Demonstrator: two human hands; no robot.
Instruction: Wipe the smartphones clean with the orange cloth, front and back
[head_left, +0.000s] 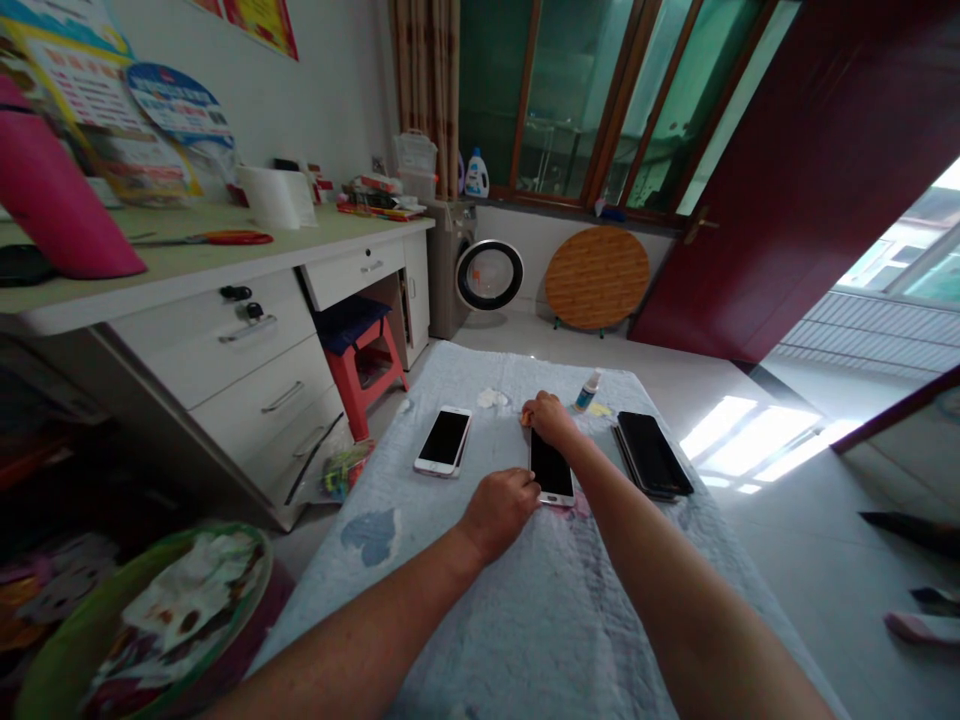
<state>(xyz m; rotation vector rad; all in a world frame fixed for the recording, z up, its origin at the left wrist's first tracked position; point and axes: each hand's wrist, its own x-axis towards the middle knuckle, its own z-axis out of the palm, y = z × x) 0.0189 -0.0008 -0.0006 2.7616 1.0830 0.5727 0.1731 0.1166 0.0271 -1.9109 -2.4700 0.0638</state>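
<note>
A phone with a black screen (551, 467) lies in the middle of the cloth-covered table (480, 600). My left hand (499, 510) grips its near left corner with closed fingers. My right hand (549, 417) presses on its far end, fingers curled; something orange shows under the fingers, too small to tell. A white phone (444, 440) lies to the left, apart from both hands. To the right sits a stack of dark phones (651, 455).
A small spray bottle (587, 391) and a white wad (492, 398) sit at the table's far end. A white desk with drawers (225, 340), a red stool (364, 355) and a green bin (150, 620) stand on the left. A washing machine (480, 270) is beyond.
</note>
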